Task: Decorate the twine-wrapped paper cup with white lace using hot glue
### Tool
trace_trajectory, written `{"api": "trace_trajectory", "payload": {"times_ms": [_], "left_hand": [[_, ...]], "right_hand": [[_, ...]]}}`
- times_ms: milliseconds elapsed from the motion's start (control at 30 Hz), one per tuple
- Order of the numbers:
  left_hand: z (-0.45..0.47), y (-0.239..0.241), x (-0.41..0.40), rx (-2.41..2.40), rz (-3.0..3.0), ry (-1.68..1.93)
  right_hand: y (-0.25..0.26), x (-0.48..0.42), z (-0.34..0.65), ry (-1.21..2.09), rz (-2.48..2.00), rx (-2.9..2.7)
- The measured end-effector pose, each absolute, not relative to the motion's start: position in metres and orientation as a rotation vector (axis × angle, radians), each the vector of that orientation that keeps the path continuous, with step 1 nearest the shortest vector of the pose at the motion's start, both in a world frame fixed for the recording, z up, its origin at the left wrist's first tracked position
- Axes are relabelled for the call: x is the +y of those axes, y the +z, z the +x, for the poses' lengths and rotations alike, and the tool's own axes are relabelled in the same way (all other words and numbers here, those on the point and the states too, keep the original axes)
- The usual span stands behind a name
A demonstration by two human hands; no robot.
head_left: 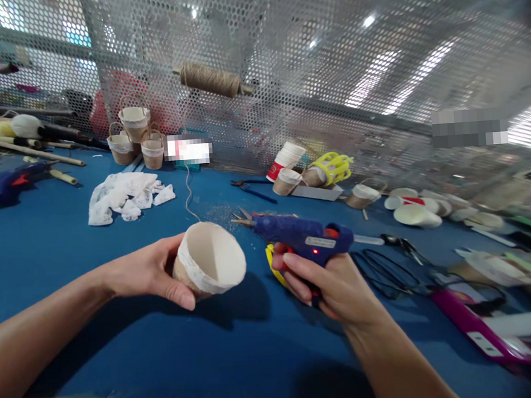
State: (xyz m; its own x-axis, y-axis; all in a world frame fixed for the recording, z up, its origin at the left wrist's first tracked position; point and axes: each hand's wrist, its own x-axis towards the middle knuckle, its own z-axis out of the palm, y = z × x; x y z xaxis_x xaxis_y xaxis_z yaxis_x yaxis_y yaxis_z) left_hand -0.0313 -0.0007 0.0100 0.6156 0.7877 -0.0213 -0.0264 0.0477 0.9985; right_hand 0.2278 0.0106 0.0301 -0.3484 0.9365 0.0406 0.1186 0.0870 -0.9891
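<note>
Here left hand (150, 274) tilts cup (208, 260), right hand (328, 279) levels glue gun (302, 237).

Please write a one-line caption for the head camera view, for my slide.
A person's left hand holds a paper cup while the right hand grips a blue glue gun over a cluttered blue table.

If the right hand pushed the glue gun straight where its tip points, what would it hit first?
Probably the paper cup in the left hand. The right hand aims the glue gun near its rim, but depth is unclear.
</note>
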Motion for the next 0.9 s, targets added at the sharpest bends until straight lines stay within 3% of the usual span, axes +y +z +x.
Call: {"api": "trace_trajectory", "payload": {"times_ms": [300,600,900], "left_hand": [[-0.03,0.011,0.0,0.566,1.247,0.69],[-0.032,0.005,0.006,0.646,1.348,0.746],[-0.035,0.006,0.007,0.667,1.372,0.713]], "right_hand": [[0.03,0.011,0.229,1.425,-1.109,-1.692],[0.039,0.003,0.224,0.932,-1.372,-1.935],[0.045,0.003,0.23,0.898,-1.349,-1.909]]}}
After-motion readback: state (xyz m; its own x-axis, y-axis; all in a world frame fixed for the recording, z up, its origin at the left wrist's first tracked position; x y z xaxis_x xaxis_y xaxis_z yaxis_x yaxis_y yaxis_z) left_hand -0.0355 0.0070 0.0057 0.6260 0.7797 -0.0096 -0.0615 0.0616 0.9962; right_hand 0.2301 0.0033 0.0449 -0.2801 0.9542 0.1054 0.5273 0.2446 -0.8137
